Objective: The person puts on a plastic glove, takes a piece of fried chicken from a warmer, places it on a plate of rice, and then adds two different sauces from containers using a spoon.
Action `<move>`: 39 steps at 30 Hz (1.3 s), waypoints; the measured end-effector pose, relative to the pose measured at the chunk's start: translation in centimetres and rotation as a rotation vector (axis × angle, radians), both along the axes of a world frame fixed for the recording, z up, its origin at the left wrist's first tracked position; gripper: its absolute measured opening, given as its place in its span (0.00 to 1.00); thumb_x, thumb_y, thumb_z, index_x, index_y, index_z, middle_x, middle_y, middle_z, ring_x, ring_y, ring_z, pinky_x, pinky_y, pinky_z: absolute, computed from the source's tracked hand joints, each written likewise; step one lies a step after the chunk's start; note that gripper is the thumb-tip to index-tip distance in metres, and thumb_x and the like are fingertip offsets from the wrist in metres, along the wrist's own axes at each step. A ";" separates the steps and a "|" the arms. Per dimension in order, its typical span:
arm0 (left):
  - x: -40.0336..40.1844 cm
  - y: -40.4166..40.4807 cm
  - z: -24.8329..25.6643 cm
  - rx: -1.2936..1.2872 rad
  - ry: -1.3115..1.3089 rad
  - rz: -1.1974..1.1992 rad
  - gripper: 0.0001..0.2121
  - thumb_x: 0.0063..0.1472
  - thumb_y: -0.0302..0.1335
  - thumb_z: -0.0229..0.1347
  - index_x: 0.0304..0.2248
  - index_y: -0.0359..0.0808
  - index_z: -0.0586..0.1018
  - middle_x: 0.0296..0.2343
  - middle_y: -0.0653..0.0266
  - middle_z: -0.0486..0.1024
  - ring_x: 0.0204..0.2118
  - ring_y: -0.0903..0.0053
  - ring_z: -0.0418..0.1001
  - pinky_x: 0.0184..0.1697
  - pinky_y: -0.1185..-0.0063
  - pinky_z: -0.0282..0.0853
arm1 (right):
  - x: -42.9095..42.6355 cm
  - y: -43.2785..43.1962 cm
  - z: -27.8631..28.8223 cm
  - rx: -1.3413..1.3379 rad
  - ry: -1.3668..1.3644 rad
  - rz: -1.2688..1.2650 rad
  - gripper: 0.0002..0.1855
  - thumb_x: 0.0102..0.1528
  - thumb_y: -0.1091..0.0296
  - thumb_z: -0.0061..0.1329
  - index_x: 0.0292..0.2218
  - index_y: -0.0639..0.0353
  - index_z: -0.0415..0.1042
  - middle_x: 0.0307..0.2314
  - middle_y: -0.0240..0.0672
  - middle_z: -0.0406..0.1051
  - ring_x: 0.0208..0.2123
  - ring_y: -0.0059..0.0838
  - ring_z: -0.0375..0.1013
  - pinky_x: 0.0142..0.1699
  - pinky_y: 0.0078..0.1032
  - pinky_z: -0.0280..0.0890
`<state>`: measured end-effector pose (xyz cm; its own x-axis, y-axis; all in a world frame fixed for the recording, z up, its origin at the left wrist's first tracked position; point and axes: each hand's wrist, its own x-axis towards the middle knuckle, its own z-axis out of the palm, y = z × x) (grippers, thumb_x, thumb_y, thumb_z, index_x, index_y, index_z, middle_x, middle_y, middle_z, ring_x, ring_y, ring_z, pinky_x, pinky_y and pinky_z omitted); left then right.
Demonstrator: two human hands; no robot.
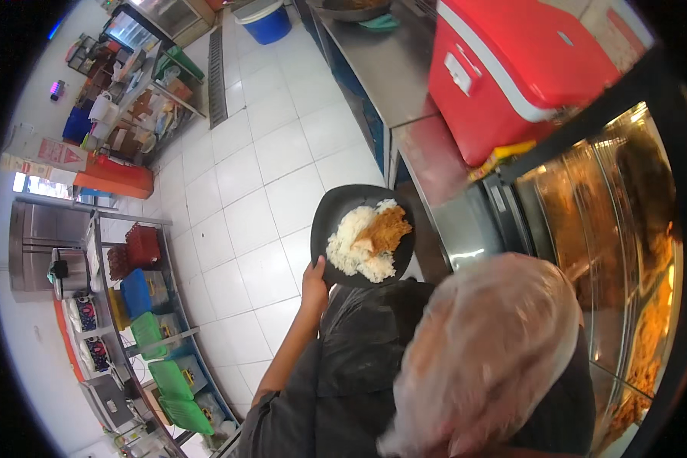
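Note:
My left hand [315, 286] grips the near left rim of a black square plate [329, 214], thumb on top. On the plate lies a mound of white rice [343, 246] with a brown crumb-coated piece of food [386, 229], seemingly fried, on its right side. Close to the camera, a cloudy clear plastic bag [492, 343] covers my right hand [469, 366]. The plastic blurs the fingers, so whether they hold anything cannot be made out. This hand is beside a lit glass food warmer [595, 229] containing browned food.
A red cooler box [492, 74] stands on the steel counter [372, 63] ahead on the right. White tiles [252, 183] cover the floor. To the left is a metal shelf rack [143, 280] with green-lidded containers [172, 378]. A blue bucket [266, 26] stands farther off.

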<state>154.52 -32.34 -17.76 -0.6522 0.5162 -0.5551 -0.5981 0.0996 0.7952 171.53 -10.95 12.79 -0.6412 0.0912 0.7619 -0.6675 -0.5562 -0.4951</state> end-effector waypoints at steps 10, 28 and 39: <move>-11.7 -6.5 -7.0 -0.018 0.137 0.216 0.19 0.66 0.36 0.43 0.47 0.27 0.67 0.40 0.56 0.73 0.40 0.72 0.73 0.42 0.74 0.71 | -15.5 -0.2 -21.4 0.021 -1.141 -0.316 0.15 0.53 0.72 0.53 0.43 0.64 0.69 0.39 0.37 0.72 0.41 0.27 0.72 0.47 0.24 0.67; -33.8 19.4 -5.1 0.027 0.117 -0.269 0.21 0.65 0.38 0.44 0.48 0.27 0.66 0.39 0.56 0.73 0.39 0.70 0.74 0.39 0.73 0.73 | -25.2 15.4 -35.4 0.011 -1.290 -1.059 0.17 0.53 0.67 0.52 0.43 0.64 0.70 0.37 0.37 0.72 0.39 0.25 0.71 0.45 0.23 0.66; -35.1 43.0 -7.6 0.031 -0.020 -0.702 0.17 0.66 0.37 0.44 0.46 0.32 0.67 0.38 0.59 0.74 0.36 0.72 0.75 0.35 0.73 0.75 | -27.5 30.0 -35.2 -0.058 -1.199 -1.332 0.19 0.50 0.72 0.52 0.46 0.60 0.71 0.37 0.38 0.72 0.36 0.25 0.72 0.44 0.22 0.66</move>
<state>119.42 10.67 -25.36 -0.1487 0.8272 -0.5419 -0.4151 0.4451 0.7934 144.05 19.03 -22.46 -0.2655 0.9633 -0.0395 0.0370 -0.0307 -0.9988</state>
